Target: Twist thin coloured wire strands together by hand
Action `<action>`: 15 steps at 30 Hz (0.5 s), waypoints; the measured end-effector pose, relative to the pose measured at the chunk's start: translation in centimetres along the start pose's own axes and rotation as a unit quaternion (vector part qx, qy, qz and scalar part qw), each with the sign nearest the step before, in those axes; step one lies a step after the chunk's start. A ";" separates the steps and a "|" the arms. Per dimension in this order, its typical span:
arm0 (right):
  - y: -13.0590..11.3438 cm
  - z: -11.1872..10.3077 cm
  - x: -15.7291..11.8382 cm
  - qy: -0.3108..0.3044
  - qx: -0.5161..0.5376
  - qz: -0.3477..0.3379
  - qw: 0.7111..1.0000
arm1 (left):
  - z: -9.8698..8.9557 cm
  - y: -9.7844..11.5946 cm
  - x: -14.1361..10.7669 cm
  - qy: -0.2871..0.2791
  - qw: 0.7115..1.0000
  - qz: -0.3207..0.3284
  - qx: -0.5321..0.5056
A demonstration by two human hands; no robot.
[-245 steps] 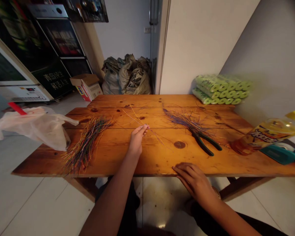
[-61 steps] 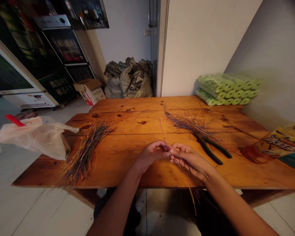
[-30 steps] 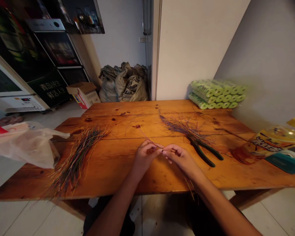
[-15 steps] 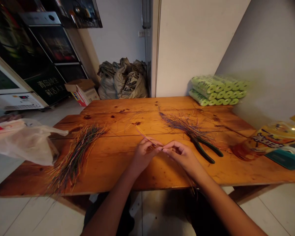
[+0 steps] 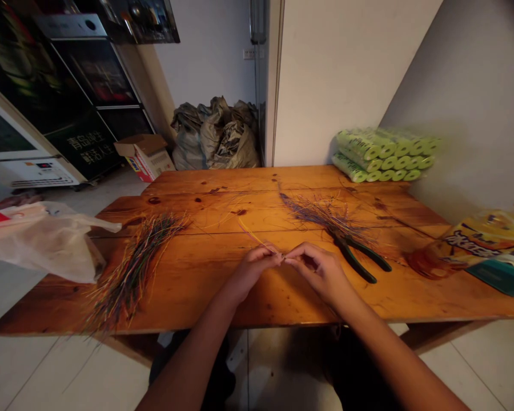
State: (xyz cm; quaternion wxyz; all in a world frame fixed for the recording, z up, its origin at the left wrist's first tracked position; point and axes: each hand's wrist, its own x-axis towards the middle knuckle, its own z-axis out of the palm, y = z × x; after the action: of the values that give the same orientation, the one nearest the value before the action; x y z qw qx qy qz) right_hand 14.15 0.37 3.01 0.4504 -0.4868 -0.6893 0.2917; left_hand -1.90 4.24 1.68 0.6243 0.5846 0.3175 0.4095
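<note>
1. Over a wooden table (image 5: 223, 302), the left hand (image 5: 252, 269) and right hand (image 5: 319, 265) meet, fingers curled, pinching a thin coloured wire (image 5: 259, 242) between their fingertips.
2. That wire's free end points past the left hand toward the table's far side.
3. Multicoloured wire strands (image 5: 132, 268) lie in a loose pile well left of the hands; a darker wire bundle (image 5: 321, 216) rests beyond the right hand, against green-handled pliers (image 5: 360, 260).
4. Around them, a white plastic bag (image 5: 38, 245) sits at the table's left end, a yellow-capped plastic bottle (image 5: 466, 245) lies at right, and green rolls (image 5: 381, 154) stand stacked at the far corner.
</note>
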 end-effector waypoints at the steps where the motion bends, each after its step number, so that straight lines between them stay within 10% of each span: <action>1: -0.1 0.0 0.0 0.004 -0.028 -0.027 0.999 | 0.0 -0.1 -0.1 0.002 0.999 -0.023 -0.026; 15: -0.3 -0.3 0.1 0.005 0.163 0.133 0.978 | -0.2 -0.1 0.0 0.008 1.000 -0.004 -0.027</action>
State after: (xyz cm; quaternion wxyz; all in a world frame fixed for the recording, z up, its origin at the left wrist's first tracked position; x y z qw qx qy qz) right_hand 14.30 0.32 3.38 0.4845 -0.4957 -0.5594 0.4545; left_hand -2.03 4.32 1.59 0.6390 0.5628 0.3134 0.4204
